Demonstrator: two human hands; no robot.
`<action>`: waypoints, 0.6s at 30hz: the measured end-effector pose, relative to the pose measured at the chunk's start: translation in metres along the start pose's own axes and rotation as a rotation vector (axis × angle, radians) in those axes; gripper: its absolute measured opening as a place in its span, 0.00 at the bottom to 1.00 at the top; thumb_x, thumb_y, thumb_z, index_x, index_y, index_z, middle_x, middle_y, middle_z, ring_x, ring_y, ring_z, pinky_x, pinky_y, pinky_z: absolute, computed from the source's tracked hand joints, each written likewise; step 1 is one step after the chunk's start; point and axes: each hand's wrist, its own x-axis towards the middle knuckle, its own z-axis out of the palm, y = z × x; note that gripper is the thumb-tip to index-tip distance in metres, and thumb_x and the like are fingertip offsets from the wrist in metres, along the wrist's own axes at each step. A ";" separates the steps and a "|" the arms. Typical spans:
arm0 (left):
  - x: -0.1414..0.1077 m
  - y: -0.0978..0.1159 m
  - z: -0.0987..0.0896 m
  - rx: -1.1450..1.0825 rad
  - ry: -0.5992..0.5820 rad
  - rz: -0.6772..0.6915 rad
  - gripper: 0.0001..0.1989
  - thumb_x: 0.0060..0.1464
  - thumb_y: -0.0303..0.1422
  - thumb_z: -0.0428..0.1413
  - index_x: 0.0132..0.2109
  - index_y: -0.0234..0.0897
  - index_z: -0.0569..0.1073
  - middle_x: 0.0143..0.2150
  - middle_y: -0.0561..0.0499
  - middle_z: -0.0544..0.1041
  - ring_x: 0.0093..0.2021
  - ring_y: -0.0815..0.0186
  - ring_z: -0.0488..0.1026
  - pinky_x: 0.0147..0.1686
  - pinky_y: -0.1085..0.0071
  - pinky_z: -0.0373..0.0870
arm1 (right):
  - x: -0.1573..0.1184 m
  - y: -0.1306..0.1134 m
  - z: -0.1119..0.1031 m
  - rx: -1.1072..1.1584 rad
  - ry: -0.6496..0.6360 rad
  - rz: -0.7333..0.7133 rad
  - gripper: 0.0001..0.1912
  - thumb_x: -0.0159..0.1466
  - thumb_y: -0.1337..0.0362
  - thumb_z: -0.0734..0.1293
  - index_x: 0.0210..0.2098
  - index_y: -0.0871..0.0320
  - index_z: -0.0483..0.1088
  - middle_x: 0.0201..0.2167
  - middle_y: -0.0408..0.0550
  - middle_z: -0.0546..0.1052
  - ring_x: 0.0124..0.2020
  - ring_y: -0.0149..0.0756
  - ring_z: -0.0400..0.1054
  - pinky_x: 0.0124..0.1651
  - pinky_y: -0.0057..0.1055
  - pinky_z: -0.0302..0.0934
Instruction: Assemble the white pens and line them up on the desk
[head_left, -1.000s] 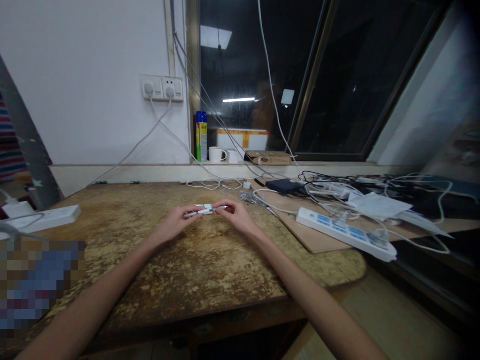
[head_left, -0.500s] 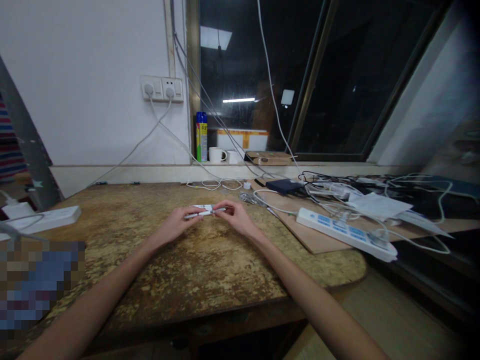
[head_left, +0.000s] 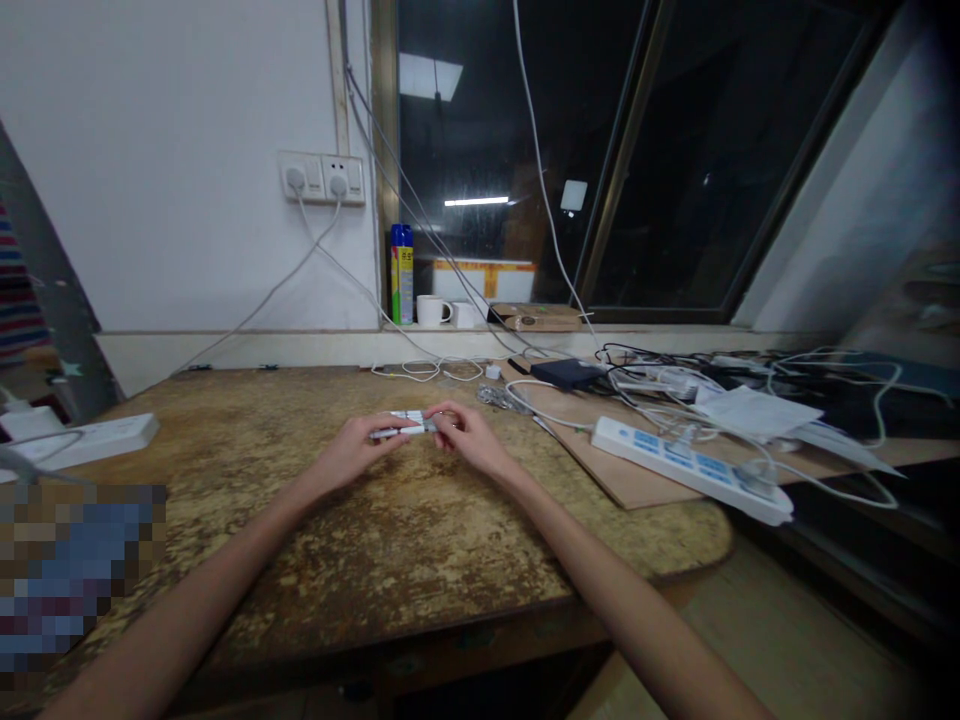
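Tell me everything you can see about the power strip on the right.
It's a long, white, plastic-looking power strip with blue socket panels along its top. At least two plugs sit in it. It lies slanted on a brown board, its near end jutting past the board's edge. A white cable meets the far end. Whether it's switched on, I can't tell.

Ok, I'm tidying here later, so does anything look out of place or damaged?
Yes: the tabletop looks worn, its surface patchy. On the right, cables lie tangled, and the power strip's near end appears to jut past the board.
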 end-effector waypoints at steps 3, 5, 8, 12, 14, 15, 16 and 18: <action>0.000 0.001 0.000 0.012 -0.008 -0.001 0.21 0.61 0.44 0.54 0.55 0.40 0.79 0.56 0.46 0.79 0.55 0.54 0.75 0.58 0.60 0.67 | 0.001 0.004 -0.001 0.020 -0.007 0.041 0.17 0.68 0.52 0.60 0.45 0.57 0.73 0.21 0.39 0.71 0.21 0.30 0.62 0.27 0.26 0.56; 0.000 0.001 0.000 0.011 0.005 -0.005 0.21 0.61 0.45 0.55 0.55 0.38 0.79 0.55 0.45 0.80 0.55 0.54 0.75 0.58 0.60 0.68 | 0.001 0.005 -0.002 0.021 -0.002 0.027 0.15 0.66 0.55 0.62 0.44 0.56 0.73 0.24 0.40 0.72 0.25 0.31 0.64 0.30 0.26 0.58; 0.000 0.001 0.000 -0.005 0.017 -0.017 0.22 0.61 0.45 0.55 0.55 0.39 0.79 0.56 0.46 0.79 0.56 0.54 0.75 0.58 0.61 0.68 | 0.001 0.003 -0.003 0.024 -0.005 0.007 0.13 0.64 0.57 0.65 0.45 0.56 0.73 0.25 0.40 0.72 0.26 0.31 0.65 0.32 0.27 0.59; 0.000 0.001 0.002 -0.019 0.028 -0.017 0.21 0.61 0.45 0.55 0.54 0.40 0.79 0.55 0.46 0.80 0.55 0.54 0.76 0.57 0.60 0.68 | 0.001 0.002 -0.003 0.053 -0.011 0.042 0.18 0.67 0.50 0.61 0.44 0.57 0.73 0.19 0.38 0.68 0.21 0.31 0.60 0.27 0.27 0.54; 0.000 0.002 0.002 -0.031 0.032 -0.025 0.21 0.61 0.45 0.55 0.54 0.39 0.79 0.55 0.46 0.80 0.54 0.54 0.76 0.56 0.60 0.69 | 0.001 0.001 -0.004 0.063 -0.006 0.044 0.18 0.67 0.50 0.61 0.43 0.57 0.73 0.20 0.40 0.70 0.22 0.31 0.61 0.28 0.27 0.55; 0.000 0.003 0.002 -0.038 0.033 -0.031 0.21 0.61 0.46 0.55 0.54 0.39 0.79 0.55 0.45 0.80 0.54 0.54 0.76 0.55 0.61 0.70 | 0.001 0.001 -0.005 0.066 0.001 0.036 0.17 0.67 0.51 0.61 0.42 0.57 0.74 0.22 0.41 0.71 0.24 0.31 0.62 0.29 0.27 0.56; 0.000 0.003 0.002 -0.045 0.034 -0.037 0.22 0.61 0.46 0.55 0.54 0.38 0.79 0.55 0.45 0.80 0.54 0.54 0.76 0.55 0.61 0.70 | 0.002 0.001 -0.006 0.067 0.008 0.025 0.16 0.66 0.53 0.62 0.43 0.57 0.74 0.24 0.41 0.72 0.25 0.32 0.63 0.30 0.27 0.57; 0.000 0.005 0.001 -0.050 0.038 -0.040 0.22 0.61 0.46 0.55 0.54 0.38 0.79 0.55 0.45 0.80 0.54 0.54 0.76 0.56 0.61 0.70 | 0.002 0.000 -0.006 0.057 0.019 0.004 0.14 0.64 0.56 0.65 0.44 0.57 0.74 0.25 0.41 0.71 0.26 0.31 0.63 0.30 0.26 0.56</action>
